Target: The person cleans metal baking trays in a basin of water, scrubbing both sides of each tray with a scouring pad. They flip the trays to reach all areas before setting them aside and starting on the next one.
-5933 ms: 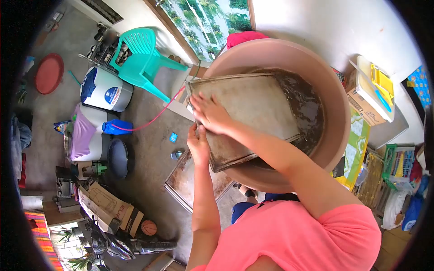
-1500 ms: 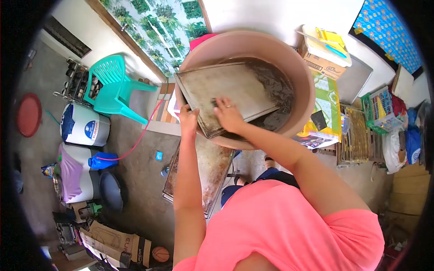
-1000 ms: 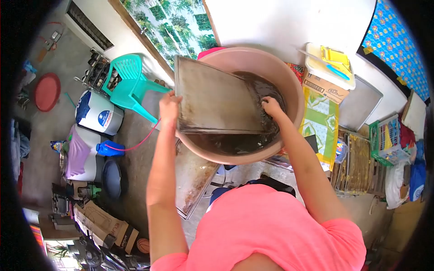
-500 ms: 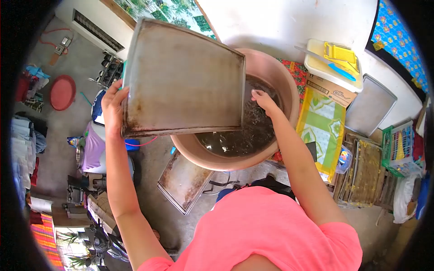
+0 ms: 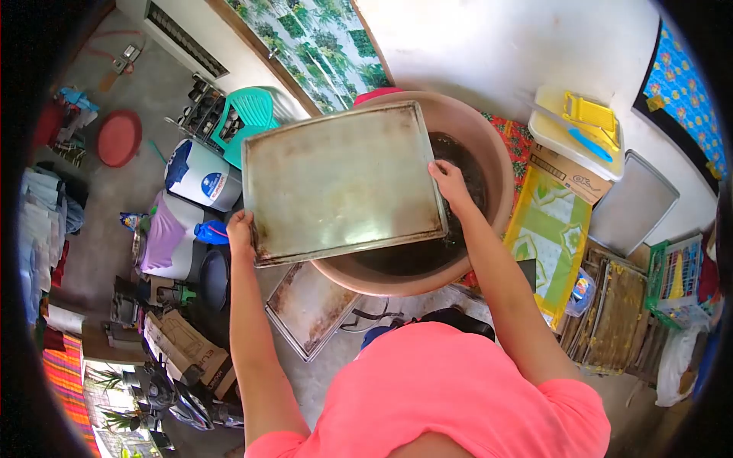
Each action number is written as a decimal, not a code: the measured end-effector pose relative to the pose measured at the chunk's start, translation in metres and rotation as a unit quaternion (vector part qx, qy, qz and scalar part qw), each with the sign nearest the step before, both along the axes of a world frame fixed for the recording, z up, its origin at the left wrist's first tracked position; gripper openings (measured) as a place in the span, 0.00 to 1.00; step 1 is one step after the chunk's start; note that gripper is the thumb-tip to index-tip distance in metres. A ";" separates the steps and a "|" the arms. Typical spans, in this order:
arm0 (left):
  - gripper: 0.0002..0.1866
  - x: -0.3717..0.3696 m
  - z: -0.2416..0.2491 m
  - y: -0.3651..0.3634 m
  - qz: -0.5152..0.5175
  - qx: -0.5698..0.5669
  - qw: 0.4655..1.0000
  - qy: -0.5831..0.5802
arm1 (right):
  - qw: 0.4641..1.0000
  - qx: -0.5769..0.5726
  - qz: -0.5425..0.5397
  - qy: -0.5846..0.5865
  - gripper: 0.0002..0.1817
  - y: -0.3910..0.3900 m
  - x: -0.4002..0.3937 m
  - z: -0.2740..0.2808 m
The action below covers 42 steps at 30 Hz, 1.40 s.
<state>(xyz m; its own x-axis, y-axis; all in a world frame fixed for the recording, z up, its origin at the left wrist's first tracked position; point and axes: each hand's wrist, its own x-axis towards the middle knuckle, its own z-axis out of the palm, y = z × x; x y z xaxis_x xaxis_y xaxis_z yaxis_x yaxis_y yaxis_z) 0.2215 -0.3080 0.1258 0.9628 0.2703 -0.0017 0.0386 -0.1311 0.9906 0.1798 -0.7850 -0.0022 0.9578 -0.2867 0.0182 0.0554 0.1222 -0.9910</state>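
Observation:
A rectangular metal baking tray with brown stains along its rim is held up over a large tan basin. My left hand grips the tray's left edge near the lower corner. At the opposite side, my right hand is closed on the right edge. Dark water shows in the basin below and to the right of the tray, which hides the rest of it.
Another stained tray lies on the floor below the basin. To the right are a white container with a blue-handled knife, a leaning tray and a green crate. A teal chair stands behind left.
The tray has come down and levelled out, moving slightly right. My right hand, free above the water before, has taken hold of the tray's right edge.

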 end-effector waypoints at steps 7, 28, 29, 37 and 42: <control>0.10 -0.004 -0.062 0.012 0.131 0.185 0.974 0.003 | 0.984 -0.165 0.027 0.060 0.29 0.011 0.003 -0.026; 0.43 -0.103 -0.144 -0.047 0.342 0.163 0.909 -0.174 | 0.983 -0.043 0.020 0.180 0.24 0.085 -0.024 -0.029; 0.42 -0.108 -0.140 -0.069 0.307 -0.003 0.937 -0.165 | 0.983 -0.053 0.017 0.177 0.24 0.092 -0.025 -0.030; 0.39 -0.056 -0.157 -0.065 0.213 -0.138 0.963 -0.094 | 0.970 -0.228 0.043 0.067 0.18 0.133 -0.040 -0.020; 0.37 -0.014 -0.130 -0.023 0.106 -0.125 0.986 0.014 | 0.960 -0.061 0.169 0.216 0.17 0.158 -0.063 0.019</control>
